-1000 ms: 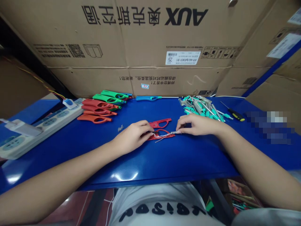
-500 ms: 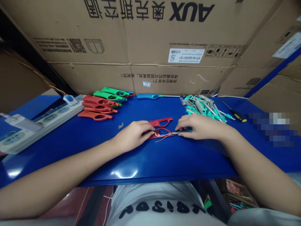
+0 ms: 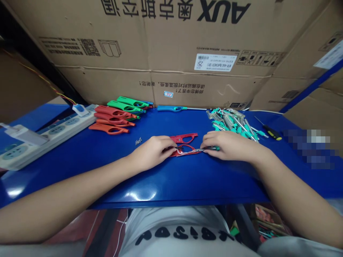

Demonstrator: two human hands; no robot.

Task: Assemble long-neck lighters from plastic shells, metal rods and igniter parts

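Note:
Two red lighter casing halves lie on the blue table between my hands. The far half point(image 3: 184, 138) lies loose, just beyond my left fingertips. My left hand point(image 3: 155, 151) is closed at the left end of the near half point(image 3: 190, 152), pinching it near a small dark part point(image 3: 179, 147). Thin white wires point(image 3: 184, 152) run along this near half. My right hand point(image 3: 227, 144) is closed on a slim metal piece with a green end point(image 3: 215, 148), whose grey tip reaches the right end of the near half. My fingers partly hide both held things.
Orange and green lighter casings point(image 3: 114, 116) are piled at the back left beside a power strip point(image 3: 50, 137). Tiny metal parts point(image 3: 138, 141) lie near my left wrist. A blue lighter point(image 3: 171, 108), teal-and-metal lighter parts point(image 3: 233, 123) and a screwdriver point(image 3: 270, 132) lie along the back, before a cardboard sheet point(image 3: 171, 60).
The green end of the metal piece shows more behind my right fingers. The loose thin wire that stuck out toward me now lies closer along the near casing half. The view has shifted slightly.

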